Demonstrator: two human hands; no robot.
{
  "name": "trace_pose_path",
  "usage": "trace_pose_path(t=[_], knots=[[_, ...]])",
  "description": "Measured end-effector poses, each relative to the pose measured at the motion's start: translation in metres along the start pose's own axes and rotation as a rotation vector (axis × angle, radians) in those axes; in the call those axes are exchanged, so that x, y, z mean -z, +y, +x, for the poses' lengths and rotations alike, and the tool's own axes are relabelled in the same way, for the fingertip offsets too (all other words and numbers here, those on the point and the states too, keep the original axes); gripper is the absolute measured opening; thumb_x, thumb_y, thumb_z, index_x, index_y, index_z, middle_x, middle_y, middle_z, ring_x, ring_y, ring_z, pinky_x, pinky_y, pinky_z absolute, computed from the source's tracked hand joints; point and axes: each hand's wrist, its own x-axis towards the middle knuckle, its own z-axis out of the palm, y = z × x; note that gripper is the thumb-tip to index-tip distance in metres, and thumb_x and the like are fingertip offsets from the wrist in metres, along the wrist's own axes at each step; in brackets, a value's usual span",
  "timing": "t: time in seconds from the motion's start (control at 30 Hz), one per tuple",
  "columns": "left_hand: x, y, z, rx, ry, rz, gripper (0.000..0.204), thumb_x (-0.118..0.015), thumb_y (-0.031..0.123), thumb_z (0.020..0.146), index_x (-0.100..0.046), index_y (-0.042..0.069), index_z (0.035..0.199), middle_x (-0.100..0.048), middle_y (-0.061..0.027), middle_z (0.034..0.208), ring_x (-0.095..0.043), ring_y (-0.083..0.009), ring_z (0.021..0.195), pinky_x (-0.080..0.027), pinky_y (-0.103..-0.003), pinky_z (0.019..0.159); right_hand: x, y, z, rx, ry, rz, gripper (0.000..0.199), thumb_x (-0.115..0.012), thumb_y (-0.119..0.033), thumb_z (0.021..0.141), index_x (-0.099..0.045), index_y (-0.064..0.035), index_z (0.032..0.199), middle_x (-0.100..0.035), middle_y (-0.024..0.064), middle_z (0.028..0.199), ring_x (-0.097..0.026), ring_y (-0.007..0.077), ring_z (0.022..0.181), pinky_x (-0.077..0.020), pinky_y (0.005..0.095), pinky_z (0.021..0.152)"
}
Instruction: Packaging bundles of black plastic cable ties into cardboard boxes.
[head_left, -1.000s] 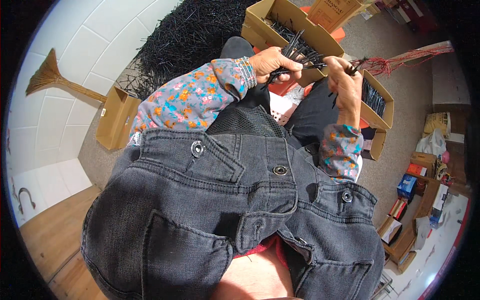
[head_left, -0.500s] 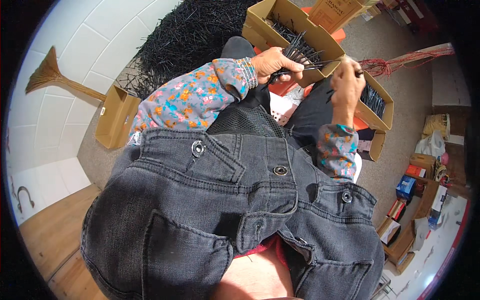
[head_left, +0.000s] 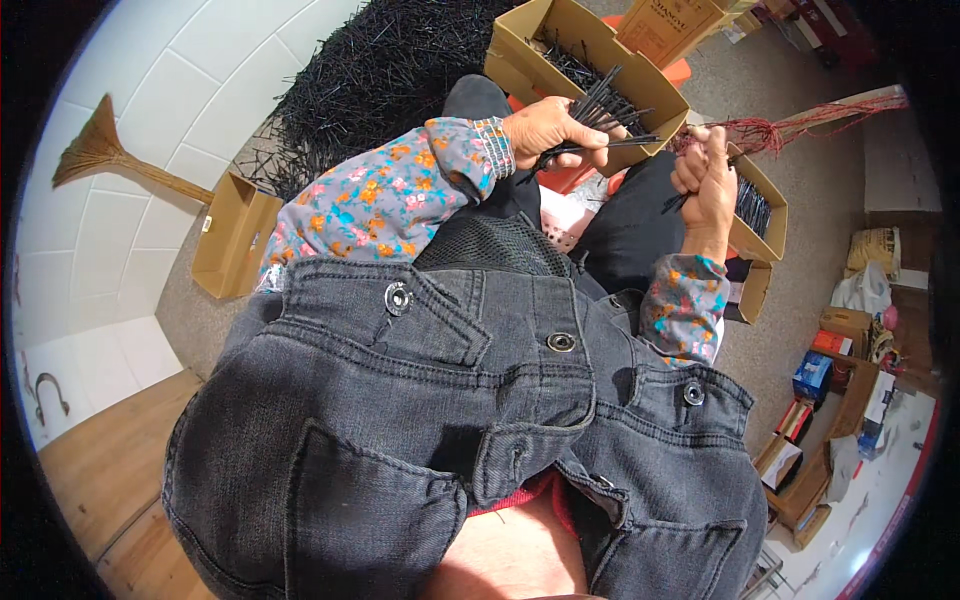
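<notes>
My left hand (head_left: pixel 548 130) is closed around a fanned bundle of thin black sticks (head_left: pixel 603 103), their ends pointing up and to the right. To its right is my right hand (head_left: pixel 708 182), its fingers curled in. A few thin black pieces (head_left: pixel 674 204) poke out from the lower left side of that fist. Just behind my right hand hangs a bunch of red wires or cords (head_left: pixel 755 133). Beyond the left hand, an open cardboard box (head_left: pixel 517 45) holds many similar black sticks. Another cardboard box (head_left: pixel 770 243) with black sticks stands just right of my right hand.
A large heap of black sticks (head_left: pixel 385 85) lies on the floor against the white tiled wall. At left, a straw broom (head_left: pixel 107 145) leans by a small cardboard box (head_left: pixel 233 235). Another carton (head_left: pixel 672 25) stands at the back. Boxes and bags line a wooden shelf (head_left: pixel 828 440) at right.
My right hand has moved slightly right and away from the bundle, turning with its fingers upward. A dark strand that stretched between the hands no longer does. My left hand stays nearly in place.
</notes>
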Motion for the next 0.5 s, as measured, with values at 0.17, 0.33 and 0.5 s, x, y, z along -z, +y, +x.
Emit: trace_pose_path(t=[0.17,0.33,0.5], knots=[[0.004,0.0,0.003,-0.009,-0.028,-0.028,0.032,-0.06,0.012,0.082,-0.053,0.002,0.112,-0.061,-0.0068,0.073,-0.047,-0.0063,0.046,-0.034,-0.017,0.038,-0.006,0.009,0.001,-0.146,0.024,-0.09,0.031,-0.05,-0.033,0.091,-0.053,-0.0015,0.091,-0.028,-0.0049,0.052,-0.027,0.0049,0.04,-0.0222,0.0196,0.035],[0.003,0.005,0.0,0.0,-0.025,-0.022,0.034,-0.06,0.013,0.083,-0.052,0.001,0.113,-0.061,-0.0062,0.074,-0.049,-0.0065,0.047,-0.035,-0.018,0.038,-0.018,0.017,0.005,-0.088,0.061,-0.045,0.034,-0.052,-0.035,0.089,-0.053,-0.001,0.09,-0.028,-0.006,0.051,-0.028,0.0047,0.039,-0.0214,0.0192,0.035],[-0.002,0.003,0.002,0.017,-0.025,0.003,0.03,-0.06,0.014,0.083,-0.053,0.001,0.109,-0.061,-0.0055,0.074,-0.048,-0.0062,0.046,-0.035,-0.018,0.036,-0.037,0.021,0.008,-0.032,0.11,-0.064,0.032,-0.053,-0.034,0.089,-0.054,-0.0021,0.083,-0.034,-0.0052,0.053,-0.029,0.0056,0.038,-0.0225,0.021,0.033]])
